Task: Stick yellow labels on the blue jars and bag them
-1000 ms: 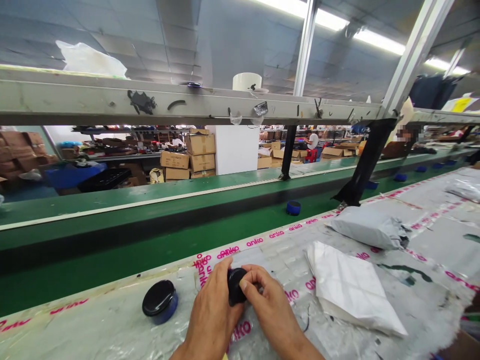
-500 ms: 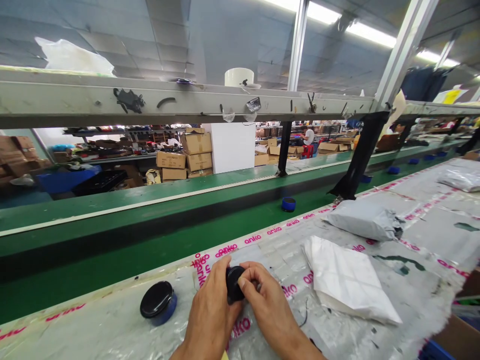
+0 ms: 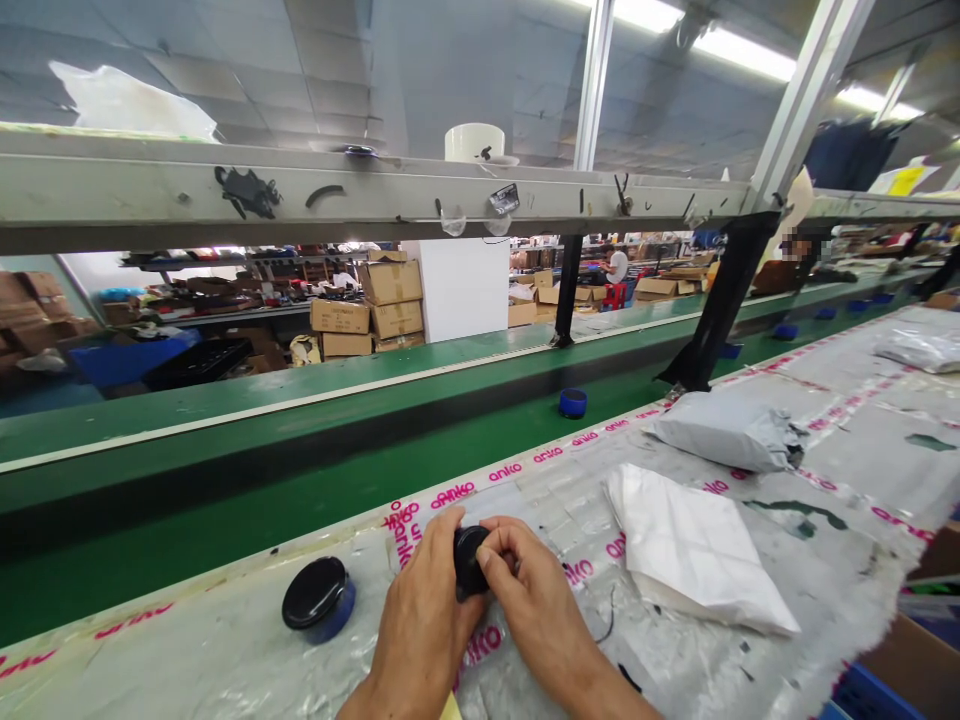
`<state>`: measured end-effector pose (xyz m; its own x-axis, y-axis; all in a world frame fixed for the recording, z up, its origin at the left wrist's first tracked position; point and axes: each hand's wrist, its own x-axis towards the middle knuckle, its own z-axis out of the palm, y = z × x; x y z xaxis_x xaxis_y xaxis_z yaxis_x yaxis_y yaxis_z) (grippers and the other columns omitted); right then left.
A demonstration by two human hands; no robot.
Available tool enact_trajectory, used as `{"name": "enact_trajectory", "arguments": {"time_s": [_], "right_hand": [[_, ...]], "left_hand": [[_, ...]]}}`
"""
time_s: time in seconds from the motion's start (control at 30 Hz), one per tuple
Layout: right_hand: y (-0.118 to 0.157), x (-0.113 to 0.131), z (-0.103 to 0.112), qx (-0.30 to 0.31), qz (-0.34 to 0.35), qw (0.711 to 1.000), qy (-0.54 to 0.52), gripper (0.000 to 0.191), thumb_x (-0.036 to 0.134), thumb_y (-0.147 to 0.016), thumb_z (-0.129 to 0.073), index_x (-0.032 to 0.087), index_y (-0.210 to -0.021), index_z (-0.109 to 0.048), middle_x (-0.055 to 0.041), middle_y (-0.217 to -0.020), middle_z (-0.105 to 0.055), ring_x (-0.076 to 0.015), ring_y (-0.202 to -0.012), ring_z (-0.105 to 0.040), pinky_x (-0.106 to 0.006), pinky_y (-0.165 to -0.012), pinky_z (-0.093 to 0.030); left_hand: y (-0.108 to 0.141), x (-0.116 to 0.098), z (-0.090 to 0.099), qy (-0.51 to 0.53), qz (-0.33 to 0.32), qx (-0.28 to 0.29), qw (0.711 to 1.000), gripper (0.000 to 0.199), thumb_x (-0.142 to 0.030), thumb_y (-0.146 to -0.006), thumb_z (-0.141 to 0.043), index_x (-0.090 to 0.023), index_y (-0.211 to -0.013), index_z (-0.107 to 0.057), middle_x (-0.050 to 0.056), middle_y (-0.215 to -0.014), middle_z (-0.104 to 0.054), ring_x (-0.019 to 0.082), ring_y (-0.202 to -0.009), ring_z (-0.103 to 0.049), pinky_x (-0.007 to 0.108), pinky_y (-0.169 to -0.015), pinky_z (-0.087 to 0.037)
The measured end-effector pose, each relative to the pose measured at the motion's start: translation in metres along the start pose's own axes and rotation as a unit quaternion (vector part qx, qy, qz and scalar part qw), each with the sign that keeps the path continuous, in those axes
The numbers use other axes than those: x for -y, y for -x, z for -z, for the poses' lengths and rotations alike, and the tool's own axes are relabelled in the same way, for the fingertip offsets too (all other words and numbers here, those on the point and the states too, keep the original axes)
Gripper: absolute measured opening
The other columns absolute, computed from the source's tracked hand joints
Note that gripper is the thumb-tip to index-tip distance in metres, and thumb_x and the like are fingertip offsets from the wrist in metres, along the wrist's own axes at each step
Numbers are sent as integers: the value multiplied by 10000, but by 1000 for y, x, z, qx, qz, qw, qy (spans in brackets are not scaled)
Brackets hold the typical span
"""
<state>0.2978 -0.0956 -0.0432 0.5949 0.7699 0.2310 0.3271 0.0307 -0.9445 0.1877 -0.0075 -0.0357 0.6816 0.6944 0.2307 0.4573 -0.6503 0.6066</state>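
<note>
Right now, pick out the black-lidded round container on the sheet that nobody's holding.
It's the black-lidded round container resting on the plastic sheet, left of both hands; the other black round piece is held between the left hand and right hand.

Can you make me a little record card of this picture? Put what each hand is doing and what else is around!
Left hand: left hand grips the round black plastic cap from its left side
Right hand: right hand grips the same cap from its right side
Beside the hands: round blue container with a glossy black lid, on the clear plastic sheet with pink lettering
To the right: folded white mailer bag, puffy grey mailer bag
Farther off: green conveyor belt, small blue round container, stacked brown cardboard boxes
</note>
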Motion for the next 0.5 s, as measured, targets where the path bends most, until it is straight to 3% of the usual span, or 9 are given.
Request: {"name": "enact_trajectory", "arguments": {"time_s": [0.3, 0.5], "right_hand": [[-2, 2, -2, -27, -31, 999, 10, 165, 323, -894, -497, 231, -823, -614, -49, -990, -712, -231, -845, -628, -332, -728, -428], [-6, -8, -1, -62, -71, 992, -88, 239, 433, -894, -526, 218, -928, -625, -56, -928, -721, -249, -879, -662, -343, -784, -487]], "left_hand": [[-2, 5, -2, 5, -16, 2, 1000, 650, -109, -783, -624, -218, -1399, -447, 112, -1366, -632, 293, -1231, -631, 460, -1026, -515], [-3, 3, 0, 5, -7, 7, 1000, 621, -134, -796, -633, -233, -1382, -451, 103, -1332, -644, 295, -1200, -647, 456, -997, -525]]}}
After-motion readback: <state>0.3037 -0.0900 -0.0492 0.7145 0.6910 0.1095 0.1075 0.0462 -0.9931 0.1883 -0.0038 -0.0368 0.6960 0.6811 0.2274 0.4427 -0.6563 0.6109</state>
